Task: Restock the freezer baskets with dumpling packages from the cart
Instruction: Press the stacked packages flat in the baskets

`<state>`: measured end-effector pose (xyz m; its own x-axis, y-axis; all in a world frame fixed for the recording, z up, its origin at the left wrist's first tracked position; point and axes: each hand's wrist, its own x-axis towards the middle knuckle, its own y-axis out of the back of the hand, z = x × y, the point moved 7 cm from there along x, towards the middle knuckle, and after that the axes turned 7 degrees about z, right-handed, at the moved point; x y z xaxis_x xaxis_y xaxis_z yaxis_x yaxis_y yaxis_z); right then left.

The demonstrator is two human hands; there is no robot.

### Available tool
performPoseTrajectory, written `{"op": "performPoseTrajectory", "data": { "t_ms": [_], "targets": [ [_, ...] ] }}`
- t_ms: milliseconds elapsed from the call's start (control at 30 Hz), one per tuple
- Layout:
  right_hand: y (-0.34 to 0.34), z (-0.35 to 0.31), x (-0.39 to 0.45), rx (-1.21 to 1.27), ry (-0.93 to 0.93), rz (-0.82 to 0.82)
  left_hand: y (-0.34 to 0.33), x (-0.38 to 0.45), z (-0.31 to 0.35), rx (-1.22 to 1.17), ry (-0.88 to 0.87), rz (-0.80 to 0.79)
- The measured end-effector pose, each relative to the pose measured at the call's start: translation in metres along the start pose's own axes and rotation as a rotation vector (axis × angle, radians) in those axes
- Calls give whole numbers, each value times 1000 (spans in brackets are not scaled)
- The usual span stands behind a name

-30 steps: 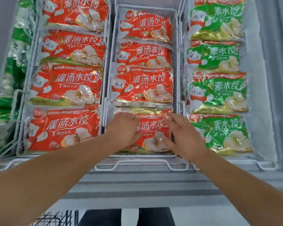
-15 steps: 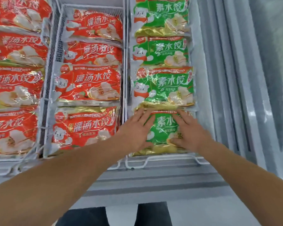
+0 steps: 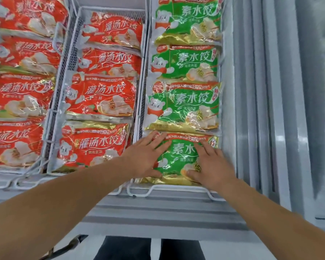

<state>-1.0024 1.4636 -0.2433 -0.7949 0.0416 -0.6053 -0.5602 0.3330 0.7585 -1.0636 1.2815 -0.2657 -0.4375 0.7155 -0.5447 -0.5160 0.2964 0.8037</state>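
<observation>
Three white wire baskets sit side by side in the freezer, their front rims hooked over its pale ledge (image 3: 158,207). The right basket (image 3: 169,187) carries a row of green dumpling packages (image 3: 184,104) overlapping front to back — the middle basket (image 3: 64,91) carries four red packages (image 3: 99,98) laid the same way. The left basket (image 3: 45,145), partly out of view, also carries red packages (image 3: 19,98).

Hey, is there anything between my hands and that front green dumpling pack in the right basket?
Nothing visible. The left hand and right hand both lie flat, directly on the front green pack, which already sits in the right basket below the other green packs.
</observation>
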Motion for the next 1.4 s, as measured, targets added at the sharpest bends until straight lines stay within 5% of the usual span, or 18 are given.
{"op": "performPoseTrajectory", "data": {
  "t_ms": [100, 267, 433, 633, 833, 1033, 1300, 1400],
  "targets": [
    [10, -1, 5, -40, -10, -31, 18, -2, 2, -20, 11, 41],
    [84, 5, 51, 16, 14, 413, 98, 26, -21, -128, 39, 497],
    [94, 17, 122, -28, 25, 260, 97, 92, -70, -43, 166, 250],
    [87, 18, 121, -48, -5, 197, 86, 88, -75, -37, 150, 186],
    [147, 11, 162, 17, 67, 383, 135, 118, -106, -176, 192, 414],
    [171, 3, 238, -31, 103, 300, 162, 180, -151, -70, 265, 335],
    [173, 12, 228, -49, 16, 267, 156, 189, -139, -172, 289, 292],
    [199, 8, 237, -61, 25, 341, 185, 184, -145, -161, 295, 459]
  ]
}}
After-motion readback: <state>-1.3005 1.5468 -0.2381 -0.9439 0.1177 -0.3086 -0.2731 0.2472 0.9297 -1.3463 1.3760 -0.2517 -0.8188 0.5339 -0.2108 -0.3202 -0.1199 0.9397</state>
